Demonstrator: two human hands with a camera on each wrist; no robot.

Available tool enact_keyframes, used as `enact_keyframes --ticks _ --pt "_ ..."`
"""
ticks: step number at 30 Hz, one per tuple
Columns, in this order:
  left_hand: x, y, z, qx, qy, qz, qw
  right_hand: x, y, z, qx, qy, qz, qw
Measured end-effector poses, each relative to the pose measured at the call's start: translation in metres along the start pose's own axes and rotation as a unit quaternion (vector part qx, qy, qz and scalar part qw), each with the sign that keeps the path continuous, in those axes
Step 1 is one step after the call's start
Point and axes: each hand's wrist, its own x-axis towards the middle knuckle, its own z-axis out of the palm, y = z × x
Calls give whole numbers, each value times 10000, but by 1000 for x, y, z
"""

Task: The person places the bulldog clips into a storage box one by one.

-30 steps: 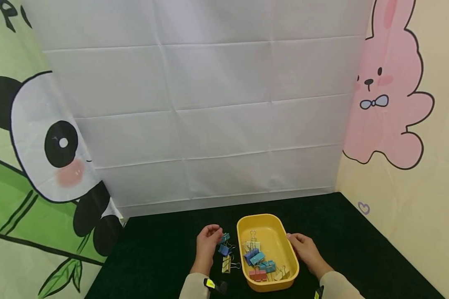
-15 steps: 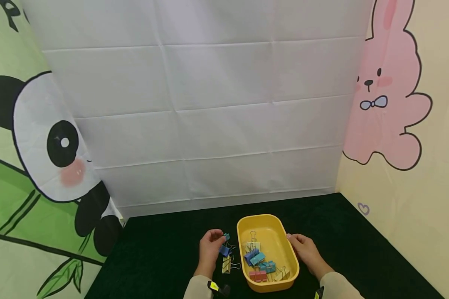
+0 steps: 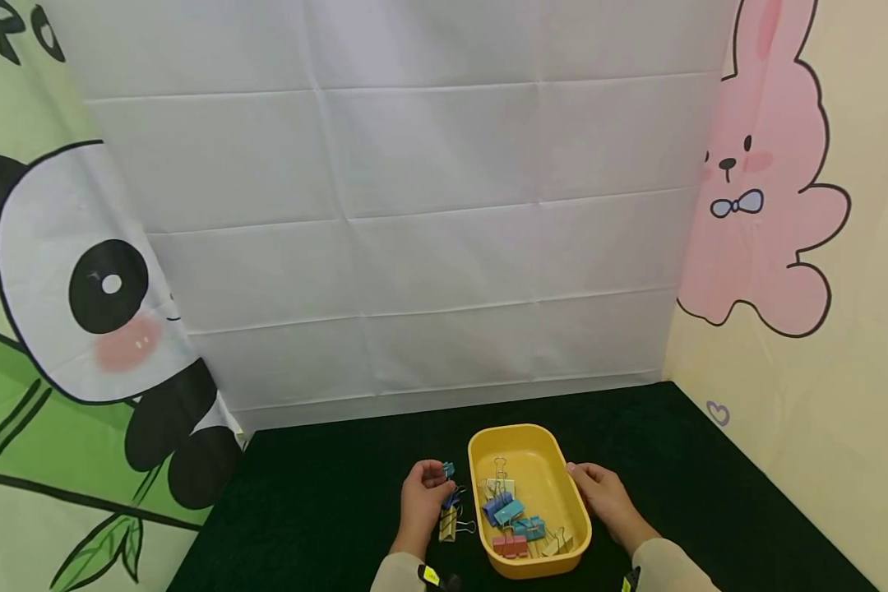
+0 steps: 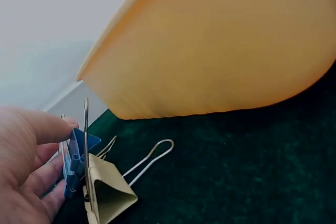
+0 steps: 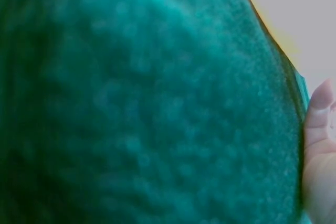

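Observation:
My left hand [image 3: 423, 506] is among the loose binder clips left of a yellow plastic tray [image 3: 558, 473]. Its thumb and fingers close round a blue binder clip [image 4: 79, 153], mostly hidden by the hand in the head view. A teal binder clip [image 3: 448, 469] is at the fingertips, and a yellow binder clip [image 4: 113, 187] stands on the cloth just nearer. With its fingertips at the tray's right rim, my right hand [image 3: 608, 501] holds the tray; only part of that hand shows in the right wrist view.
Several binder clips lie in the tray, among them a pink clip [image 3: 510, 546], a purple-blue clip [image 3: 497, 506] and a pale clip [image 3: 558, 543]. Dark green cloth [image 3: 326, 501] covers the table. A white sheet [image 3: 444, 247] hangs behind, with printed walls on both sides.
My left hand has moved right and slightly nearer, from beside the teal clip to over the blue one, which it now partly covers. The right hand and tray have stayed put.

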Motion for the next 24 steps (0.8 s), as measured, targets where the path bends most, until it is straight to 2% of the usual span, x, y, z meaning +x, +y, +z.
enact_keyframes --ticks 7,14,20,24 --pt "-3 0 -2 266 74 40 9996 -7 0 3 17 40 16 10000" --pt "-6 2 -7 257 18 43 9997 -15 -2 5 -2 67 13 10000" --pt "-10 15 -12 79 17 -9 10000 -21 -2 7 -11 97 27 9999" --pt "-13 26 -15 -16 41 89 10000 -24 -1 8 28 141 68 9999"
